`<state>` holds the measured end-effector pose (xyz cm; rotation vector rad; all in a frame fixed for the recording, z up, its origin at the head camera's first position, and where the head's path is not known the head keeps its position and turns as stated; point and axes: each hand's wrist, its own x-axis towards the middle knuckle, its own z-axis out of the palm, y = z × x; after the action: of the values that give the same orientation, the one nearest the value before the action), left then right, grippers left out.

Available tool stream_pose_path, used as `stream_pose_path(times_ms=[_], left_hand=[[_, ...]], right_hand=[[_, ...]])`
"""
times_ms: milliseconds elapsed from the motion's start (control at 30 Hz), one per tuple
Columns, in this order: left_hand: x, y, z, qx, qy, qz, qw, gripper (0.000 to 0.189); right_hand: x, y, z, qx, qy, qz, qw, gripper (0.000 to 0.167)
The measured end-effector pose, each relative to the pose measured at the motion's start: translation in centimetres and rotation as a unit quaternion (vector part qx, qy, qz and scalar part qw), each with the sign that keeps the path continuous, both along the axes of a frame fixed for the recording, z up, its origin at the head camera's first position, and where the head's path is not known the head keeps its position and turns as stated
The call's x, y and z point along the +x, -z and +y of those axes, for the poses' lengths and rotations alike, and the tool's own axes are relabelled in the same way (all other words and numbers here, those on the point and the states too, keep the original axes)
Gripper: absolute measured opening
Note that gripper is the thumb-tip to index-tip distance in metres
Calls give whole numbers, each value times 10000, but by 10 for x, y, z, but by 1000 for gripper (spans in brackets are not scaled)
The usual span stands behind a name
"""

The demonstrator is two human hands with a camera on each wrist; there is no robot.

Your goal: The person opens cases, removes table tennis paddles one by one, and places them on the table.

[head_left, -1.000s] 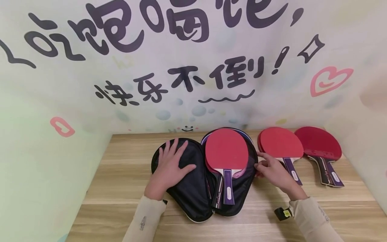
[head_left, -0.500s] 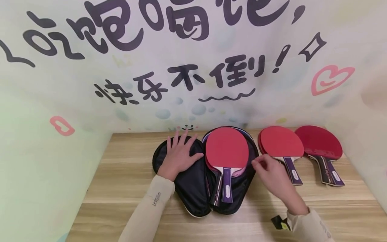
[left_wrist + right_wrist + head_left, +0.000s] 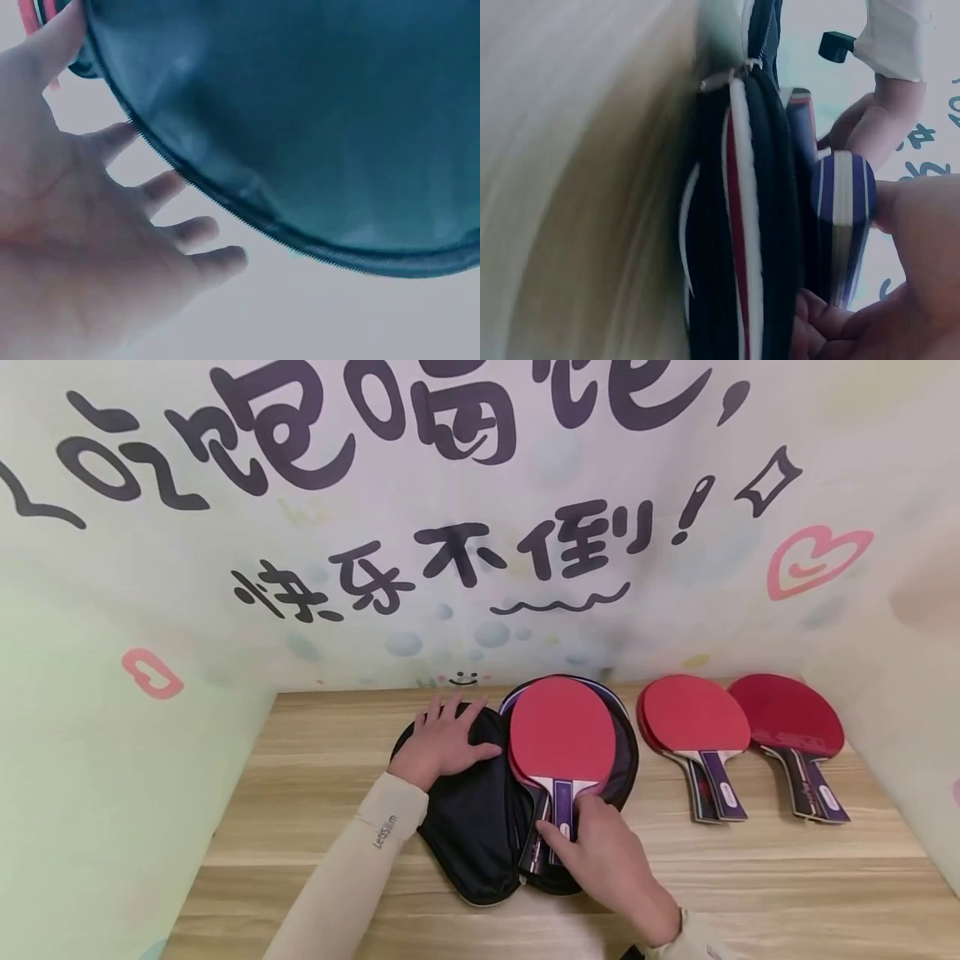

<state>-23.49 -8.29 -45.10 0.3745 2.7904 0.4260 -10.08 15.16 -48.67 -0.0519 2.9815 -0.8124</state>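
Note:
A black zip-up paddle case lies opened out on the table. On its right half sit stacked table tennis paddles, red rubber up, with one purple-and-white and one black handle showing. My right hand grips the handles, thumb on top and fingers at the right side. From the right wrist view, the striped handle end is between thumb and fingers, just above the case's zipped edge. My left hand lies over the case's left flap, fingers spread; the left wrist view has its fingertips along the flap's zipped rim.
To the right, two more groups of red paddles lie on the wooden table: a brighter red pair and a darker red pair. A white wall with black lettering rises right behind the table.
My right hand has moved left from the case's right edge onto the paddle handles and taken hold. My left hand has shifted rightward on the flap, whose left edge has come slightly right.

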Motion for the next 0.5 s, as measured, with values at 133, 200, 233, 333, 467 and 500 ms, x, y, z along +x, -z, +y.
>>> stream_pose_path(times_ms=[133,200,233,333,467,500], left_hand=[[-5,7,5,151,158,399,9990,73],[-8,14,8,256,210,573,9978,68],[-10,17,10,285,220,633,9973,66],[-15,25,14,346,210,725,9965,63],[-18,32,19,392,184,681,9967,63],[-18,33,20,416,172,651,9969,62]], right_hand=[[1,2,-1,-206,71,170,9996,35],[2,0,1,-380,110,185,9990,31],[3,-2,2,-446,133,182,9987,30],[5,-5,7,-564,232,194,9979,27],[8,-9,17,-565,455,332,9968,20],[8,-10,20,-563,522,401,9962,19]])
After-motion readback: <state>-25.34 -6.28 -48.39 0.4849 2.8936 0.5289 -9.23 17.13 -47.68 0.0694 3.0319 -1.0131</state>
